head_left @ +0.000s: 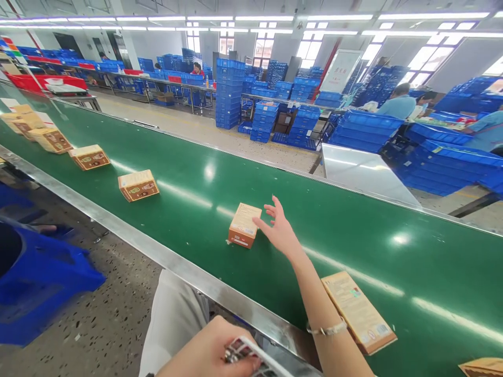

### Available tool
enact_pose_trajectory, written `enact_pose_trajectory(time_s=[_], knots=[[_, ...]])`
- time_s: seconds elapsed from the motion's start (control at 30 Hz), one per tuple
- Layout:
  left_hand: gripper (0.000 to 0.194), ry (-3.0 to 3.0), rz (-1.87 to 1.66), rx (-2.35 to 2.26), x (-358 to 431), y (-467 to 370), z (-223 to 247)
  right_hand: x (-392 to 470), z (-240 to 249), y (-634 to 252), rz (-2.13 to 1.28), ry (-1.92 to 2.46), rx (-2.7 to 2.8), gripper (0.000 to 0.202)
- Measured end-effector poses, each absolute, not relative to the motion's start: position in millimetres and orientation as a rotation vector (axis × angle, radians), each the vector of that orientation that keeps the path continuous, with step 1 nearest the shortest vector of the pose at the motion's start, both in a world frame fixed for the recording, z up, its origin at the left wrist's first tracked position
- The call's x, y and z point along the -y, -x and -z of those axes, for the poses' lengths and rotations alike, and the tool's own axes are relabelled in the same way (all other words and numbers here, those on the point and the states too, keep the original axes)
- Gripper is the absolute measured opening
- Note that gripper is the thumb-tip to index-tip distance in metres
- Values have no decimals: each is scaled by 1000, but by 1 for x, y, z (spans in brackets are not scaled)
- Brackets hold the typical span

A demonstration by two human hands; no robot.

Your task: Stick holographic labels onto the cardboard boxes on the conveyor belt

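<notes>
My right hand point(280, 230), with a bracelet on the wrist, reaches over the green conveyor belt point(188, 230). Its fingers are spread, and the thumb overlaps the right edge of a small cream and orange-brown carton point(244, 224); I cannot tell whether it touches. At the bottom, my left hand point(212, 348) is closed around a white-edged printed piece point(261, 361) with dark reddish patches, partly cut off by the frame. A longer flat carton point(359, 311) lies partly behind my right forearm.
More cartons point(138, 185) line the belt toward the far left, and another carton point(483, 366) shows at lower right. A metal rail point(184, 267) edges the belt. A blue bin point(43, 288) stands at left. Beyond are stacked blue crates point(230, 94) and people point(398, 102).
</notes>
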State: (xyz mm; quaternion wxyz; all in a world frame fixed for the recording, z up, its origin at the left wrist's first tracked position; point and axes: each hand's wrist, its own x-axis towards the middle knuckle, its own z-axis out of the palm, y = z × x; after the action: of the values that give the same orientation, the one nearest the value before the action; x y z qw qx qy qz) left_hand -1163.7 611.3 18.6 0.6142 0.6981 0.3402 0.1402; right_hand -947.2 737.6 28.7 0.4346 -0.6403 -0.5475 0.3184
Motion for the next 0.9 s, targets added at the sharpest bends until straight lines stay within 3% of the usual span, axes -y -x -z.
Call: enact_pose_trajectory(time_s=[0.1, 0.3, 0.4, 0.57, 0.73, 0.9], knots=[[24, -1737, -512, -581, -613, 1167, 0, -759, -17, 948, -905, 1564, 1385, 104], [7, -2013, -673, -436, -622, 1185, -1, -718, -19, 944, -1245, 1376, 1561, 101], [24, -2149, -582, -527, -622, 1189, -16, -691, -28, 940, -1169, 1404, 1540, 90], [34, -2267, -471, -697, -625, 1179, -23, -654, -33, 947, -829, 1492, 1049, 49], [37, -2233, -439, -641, -628, 1173, -20, -630, -25, 971, -875, 1508, 528, 48], [33, -2279, -352, -551, -627, 1168, -28, -620, -24, 984, -852, 1496, 418, 42]])
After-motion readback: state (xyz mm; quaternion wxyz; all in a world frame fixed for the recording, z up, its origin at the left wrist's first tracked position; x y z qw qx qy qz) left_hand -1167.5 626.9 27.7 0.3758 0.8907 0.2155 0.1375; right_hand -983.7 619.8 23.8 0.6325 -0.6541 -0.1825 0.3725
